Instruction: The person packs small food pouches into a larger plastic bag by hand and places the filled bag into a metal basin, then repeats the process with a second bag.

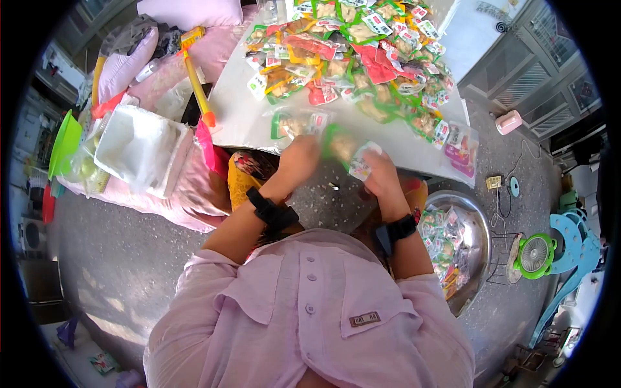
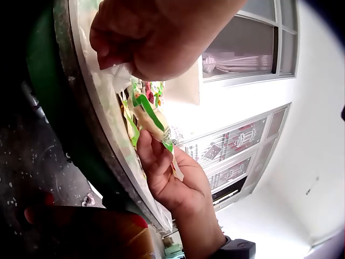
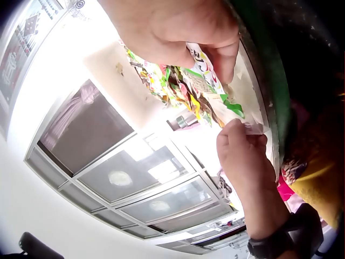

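My right hand [image 1: 383, 173] grips a green-edged snack packet [image 1: 341, 146] by its printed white end, just off the table's front edge. Pale food shows through the packet's clear window in the left wrist view. Curled fingers of my left hand [image 1: 299, 160] pinch a piece of clear plastic film [image 2: 119, 73], close beside that packet. The film also shows at the left fingertips in the right wrist view. Another green-edged packet [image 1: 284, 125] lies flat on the table just beyond the left hand. The left hand and the held packet are blurred in the head view.
A large heap of snack packets [image 1: 352, 48] covers the back of the white table [image 1: 236, 107]. Purple packets [image 1: 461, 152] lie at its right corner. A metal basin [image 1: 479, 220] of packets stands at lower right. White foam boxes [image 1: 132, 147] and a yellow-handled tool [image 1: 196, 87] are left.
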A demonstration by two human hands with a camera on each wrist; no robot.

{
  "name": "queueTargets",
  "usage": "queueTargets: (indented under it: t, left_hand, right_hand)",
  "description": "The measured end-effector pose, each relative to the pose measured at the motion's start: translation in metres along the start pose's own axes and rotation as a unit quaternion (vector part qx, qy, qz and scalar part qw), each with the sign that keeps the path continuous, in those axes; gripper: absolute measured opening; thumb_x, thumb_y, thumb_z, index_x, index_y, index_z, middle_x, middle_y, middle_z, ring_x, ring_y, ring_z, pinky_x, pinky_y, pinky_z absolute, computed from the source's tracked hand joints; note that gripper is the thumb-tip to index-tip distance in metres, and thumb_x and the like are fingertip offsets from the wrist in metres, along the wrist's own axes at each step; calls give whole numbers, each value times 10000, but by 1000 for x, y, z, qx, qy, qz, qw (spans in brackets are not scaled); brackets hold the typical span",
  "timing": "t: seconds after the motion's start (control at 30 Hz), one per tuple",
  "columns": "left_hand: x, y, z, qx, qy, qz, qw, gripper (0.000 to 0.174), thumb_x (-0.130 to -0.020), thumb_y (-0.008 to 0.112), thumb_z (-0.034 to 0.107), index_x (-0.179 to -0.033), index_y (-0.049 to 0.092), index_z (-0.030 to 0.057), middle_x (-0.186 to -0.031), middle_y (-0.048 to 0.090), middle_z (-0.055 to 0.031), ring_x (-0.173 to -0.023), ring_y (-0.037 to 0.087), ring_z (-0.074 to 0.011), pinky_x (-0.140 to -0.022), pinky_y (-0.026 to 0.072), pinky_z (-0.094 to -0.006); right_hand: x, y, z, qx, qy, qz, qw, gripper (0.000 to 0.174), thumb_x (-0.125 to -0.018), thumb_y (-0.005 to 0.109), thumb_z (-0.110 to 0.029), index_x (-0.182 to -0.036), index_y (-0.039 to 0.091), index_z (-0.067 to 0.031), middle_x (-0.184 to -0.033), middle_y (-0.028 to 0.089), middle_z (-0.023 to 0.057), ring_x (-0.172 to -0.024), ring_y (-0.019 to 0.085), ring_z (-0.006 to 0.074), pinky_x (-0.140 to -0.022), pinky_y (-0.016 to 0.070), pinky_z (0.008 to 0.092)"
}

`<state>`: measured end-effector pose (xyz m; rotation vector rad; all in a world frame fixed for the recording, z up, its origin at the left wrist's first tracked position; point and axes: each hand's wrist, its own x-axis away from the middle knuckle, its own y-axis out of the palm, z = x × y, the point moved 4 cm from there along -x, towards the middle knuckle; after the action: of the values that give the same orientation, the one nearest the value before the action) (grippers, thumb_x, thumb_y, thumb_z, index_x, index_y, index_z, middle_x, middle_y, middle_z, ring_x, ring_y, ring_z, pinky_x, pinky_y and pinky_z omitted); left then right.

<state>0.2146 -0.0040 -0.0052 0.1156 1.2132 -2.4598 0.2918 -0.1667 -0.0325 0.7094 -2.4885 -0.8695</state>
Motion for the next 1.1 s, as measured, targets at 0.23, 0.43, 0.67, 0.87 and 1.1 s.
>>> queueTargets:
  t: [0.23, 0.43, 0.67, 0.87, 1.1]
  left_hand:
    - [-1, -6, 14, -60, 19, 11, 998, 103, -727, 472, 129, -775, 479, 38, -733, 498, -165, -681, 506, -348, -597, 424, -408]
    - [-2, -17, 31, -101, 66, 31, 992, 81, -704, 486, 120, -760, 486, 62, -718, 504, -138, -621, 515, -332, -538, 428, -409]
    - [3, -14, 30, -99, 97, 56, 989, 73, -690, 504, 107, -745, 487, 63, -696, 500, -126, -606, 516, -319, -523, 424, -408]
    - [17, -13, 19, -93, 74, 60, 991, 55, -688, 509, 97, -728, 490, 64, -679, 501, -113, -613, 517, -309, -522, 425, -393]
    - [22, -13, 18, -52, 116, 86, 988, 54, -679, 515, 80, -724, 487, 66, -685, 501, -111, -625, 511, -308, -534, 422, -395]
  right_hand:
    - [-20, 8, 1, 14, 22, -15, 1000, 247, -762, 462, 1, -1008, 465, -7, -937, 545, 93, -824, 563, 223, -701, 469, 353]
    - [-40, 17, 15, -26, 43, -40, 998, 240, -760, 452, 6, -998, 469, -12, -929, 544, 92, -815, 561, 225, -696, 469, 357]
    - [-43, 41, 25, 28, 65, -78, 994, 245, -765, 440, -15, -1008, 466, -31, -943, 531, 77, -849, 543, 216, -712, 462, 363]
    - [-19, 53, 6, 411, 130, -36, 902, 193, -782, 475, -128, -950, 507, -40, -774, 553, 40, -635, 536, 115, -517, 438, 238]
    - [-24, 40, 11, 430, 15, -47, 901, 185, -785, 485, -176, -919, 525, -55, -673, 536, 23, -499, 473, 70, -425, 361, 190]
